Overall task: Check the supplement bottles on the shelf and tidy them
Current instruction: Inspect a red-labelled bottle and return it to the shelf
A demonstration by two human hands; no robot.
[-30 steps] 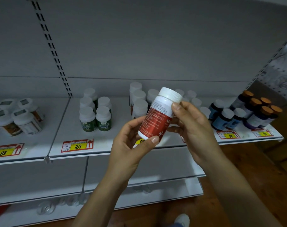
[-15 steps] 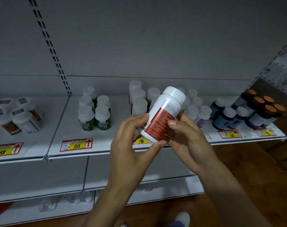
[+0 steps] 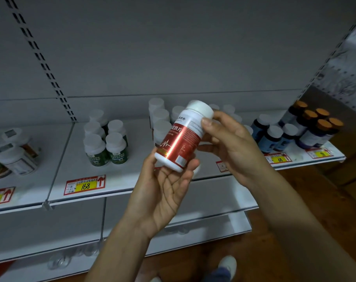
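Here, left hand (image 3: 165,192) and right hand (image 3: 234,151) grip a red bottle (image 3: 179,139) before the white shelf (image 3: 59,163).

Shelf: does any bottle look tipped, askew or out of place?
Nothing clearly. The green bottles and orange-capped bottles stand upright in groups. The far-left bottles seem to lean, though the wide lens may cause that. The red bottle is off the shelf, tilted between left hand and right hand.
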